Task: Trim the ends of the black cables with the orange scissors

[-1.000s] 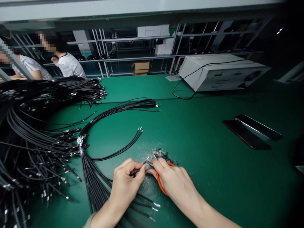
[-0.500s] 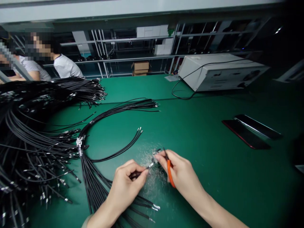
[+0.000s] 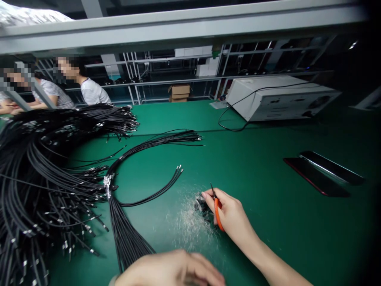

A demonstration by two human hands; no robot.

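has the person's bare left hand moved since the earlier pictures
Yes: the left hand has moved toward the person's body, farther from the thin, curved, silver-tipped black cables lying on the green tabletop.

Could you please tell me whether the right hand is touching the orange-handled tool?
Touching: the head view shows the right hand gripping the orange-handled tool, its dark tip pointing out past the grip.
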